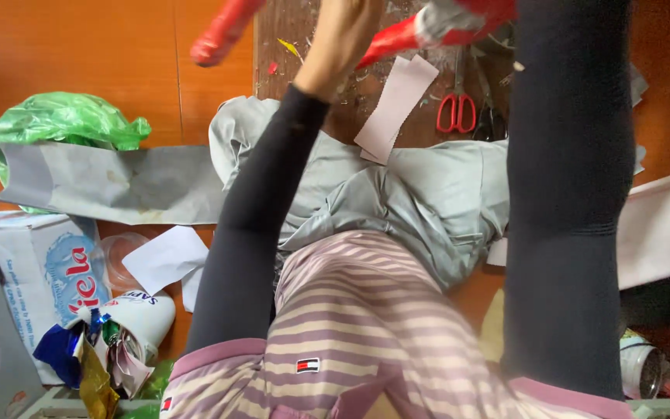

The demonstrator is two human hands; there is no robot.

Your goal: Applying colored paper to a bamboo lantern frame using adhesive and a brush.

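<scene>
My left hand (344, 35) reaches forward over a dark wooden board (277, 43), its fingers cut off by the top edge and blurred. It lies between two red tool handles, one on its left (222, 31) and one on its right (393, 37); whether it grips either is unclear. My right arm in a dark sleeve (568, 155) runs up out of the picture, so my right hand is hidden. A pale pink paper strip (397, 105) and red-handled scissors (457, 112) lie on the board just past a grey cloth (436, 194) on my lap.
On the orange tiled floor to the left lie a green plastic bag (63, 120), a grey sheet (110, 182), white paper (166, 256), a printed white bag (40, 271) and a white cup (143, 322) stuffed with scraps. A metal can (637, 365) sits at lower right.
</scene>
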